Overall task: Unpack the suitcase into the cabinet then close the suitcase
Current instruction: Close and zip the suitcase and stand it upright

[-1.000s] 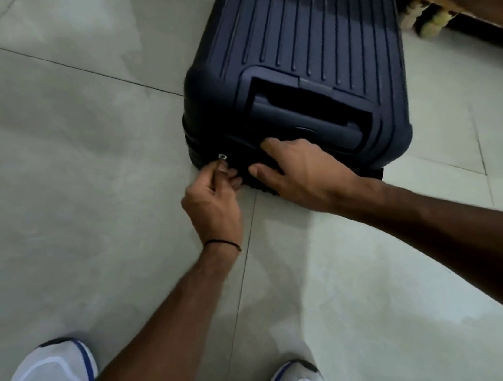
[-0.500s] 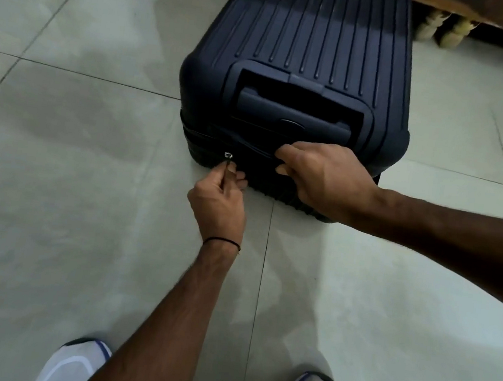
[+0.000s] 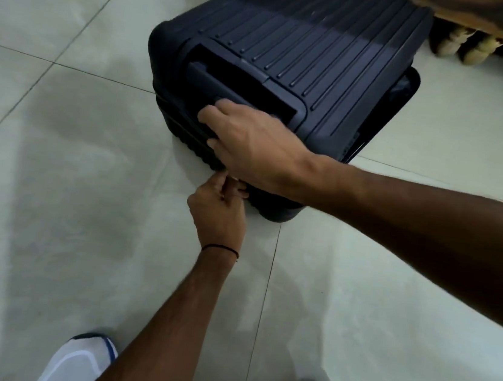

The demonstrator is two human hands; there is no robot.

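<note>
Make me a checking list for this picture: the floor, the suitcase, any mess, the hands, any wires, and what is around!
Surface: pale tiled floor, shiny, with thin joints.
Job's things: dark blue ribbed suitcase lying flat; its seam gapes on the side nearer the furniture. No cabinet in view.
Clutter: nothing seen.
Hands: left hand pinches what is likely the zip pull, hidden by its fingers, at the near end's seam; right hand presses on that end.
Cables: nothing seen.
Surroundings: wooden furniture on pale turned legs; white shoes at the bottom edge.
</note>
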